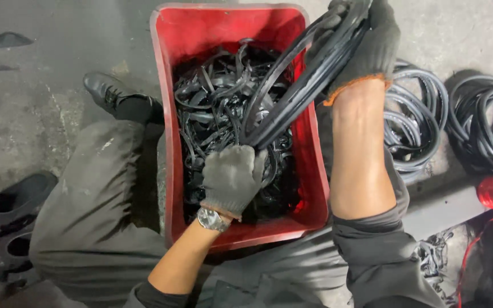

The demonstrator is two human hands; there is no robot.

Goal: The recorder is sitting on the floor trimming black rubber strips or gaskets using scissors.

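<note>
— Rubber rings [306,74], a black bundle of them, run slantwise between the two gloved hands, above the red bin [169,68].

— How do the fingers sit on them?

— The left hand [232,177] is curled into a fist around the lower end of the bundle; its fingers are pressed together and wrapped over the rubber. The right hand [366,48] clamps the upper end, fingers folded tight around the loops, near the bin's far right corner.

— What lies just under the left fingers?

— A tangle of thin black rubber strips [218,108], filling the bin below and beyond the knuckles. The lower end of the bundle dips down among them.

— And behind the hands?

— At the left wrist, a wristwatch [211,219] with a pale face, just behind the glove's cuff. Both gloves are dark grey knit; the right one shows an orange hem at the wrist. Both forearms are bare up to rolled grey sleeves.

— Farther out?

— Right of the right forearm, coils of black rubber rings [423,114] lie on the concrete floor [47,102], with a second heap [483,122] beyond. Left of the bin, a black shoe [106,91] rests on the floor, with the grey trouser leg [92,205] running back from it, well apart from the fingers.
</note>
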